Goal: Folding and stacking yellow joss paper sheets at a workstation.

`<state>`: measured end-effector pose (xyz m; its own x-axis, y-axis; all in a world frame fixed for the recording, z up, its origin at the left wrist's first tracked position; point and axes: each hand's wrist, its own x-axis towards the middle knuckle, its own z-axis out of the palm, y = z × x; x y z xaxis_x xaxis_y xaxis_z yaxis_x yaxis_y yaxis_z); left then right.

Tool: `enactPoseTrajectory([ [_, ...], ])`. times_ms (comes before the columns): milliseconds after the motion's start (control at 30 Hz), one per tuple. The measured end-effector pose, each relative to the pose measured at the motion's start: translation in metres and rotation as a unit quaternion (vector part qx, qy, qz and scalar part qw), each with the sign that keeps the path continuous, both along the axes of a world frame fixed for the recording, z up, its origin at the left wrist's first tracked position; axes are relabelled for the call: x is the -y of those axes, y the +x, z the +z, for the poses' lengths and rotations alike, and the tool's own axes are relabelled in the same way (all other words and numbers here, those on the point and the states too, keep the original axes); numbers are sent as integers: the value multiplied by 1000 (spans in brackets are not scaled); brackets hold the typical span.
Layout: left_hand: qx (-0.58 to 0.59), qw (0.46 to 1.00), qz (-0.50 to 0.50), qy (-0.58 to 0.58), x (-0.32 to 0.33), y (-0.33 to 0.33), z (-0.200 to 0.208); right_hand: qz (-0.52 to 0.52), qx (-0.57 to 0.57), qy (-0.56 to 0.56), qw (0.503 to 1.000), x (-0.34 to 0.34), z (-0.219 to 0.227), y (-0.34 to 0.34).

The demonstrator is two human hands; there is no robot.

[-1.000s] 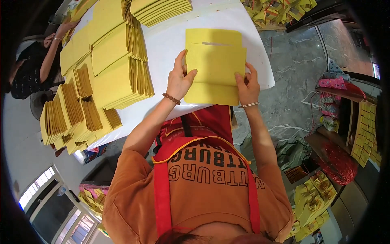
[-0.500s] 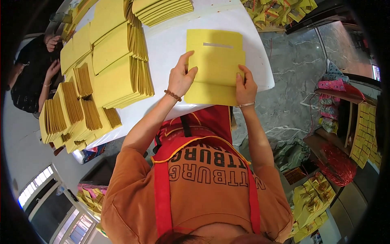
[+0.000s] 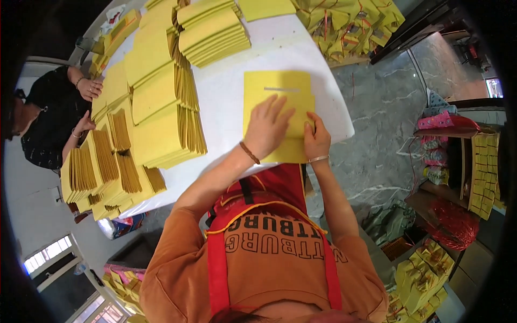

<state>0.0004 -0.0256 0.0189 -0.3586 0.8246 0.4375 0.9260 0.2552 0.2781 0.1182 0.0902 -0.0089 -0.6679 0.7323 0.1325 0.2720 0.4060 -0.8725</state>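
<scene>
1. The left hand (image 3: pixel 267 129) is over the middle and left part of the yellow sheet (image 3: pixel 277 79). Its fingers are a little spread and point away from the body; it does not grip. I cannot tell if the palm presses on the paper.

2. The right hand (image 3: pixel 317 142) is at the right edge of the same sheet. Its thumb and fingers are bent and stand narrow there. I cannot tell if the edge is pinched between them.

3. The sheet lies flat under and between the two hands. Its long axis goes away from the body, and the left hand is nearer to its middle. The slit (image 3: pixel 281 89) runs across this axis, just ahead of the left fingertips and farther from the right hand.

4. The red apron (image 3: pixel 283 185) is on the body side of both hands, beside the near edge of the white table (image 3: pixel 223 102).

5. To the left of the left hand, well apart, are the stacks of folded yellow paper (image 3: pixel 156 134).

6. Far ahead of the right hand, slightly to its right, is a yellow pile with red strips (image 3: pixel 350 27).

7. Farthest to the left, beyond the stacks, is another person's hand (image 3: pixel 88 90).
</scene>
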Motion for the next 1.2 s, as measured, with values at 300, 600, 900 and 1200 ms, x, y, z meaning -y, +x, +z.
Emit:
enactPoseTrajectory([
  [300, 18, 995, 1, -95, 1, 16, -7, 30, 43, -11, 999, 10, 14, 12],
  [600, 104, 991, -9, -86, 1, 4, -13, 194, 131, 322, 917, 40, -1, 23],
  [900, 366, 925, -20, 97, 21, -38, 2, 199, 121, 310, 922, 38, 3, 17],
  [1200, -40, 986, 10, -159, 21, -22, -15, 200, 125, 332, 913, 38, 2, 20],
])
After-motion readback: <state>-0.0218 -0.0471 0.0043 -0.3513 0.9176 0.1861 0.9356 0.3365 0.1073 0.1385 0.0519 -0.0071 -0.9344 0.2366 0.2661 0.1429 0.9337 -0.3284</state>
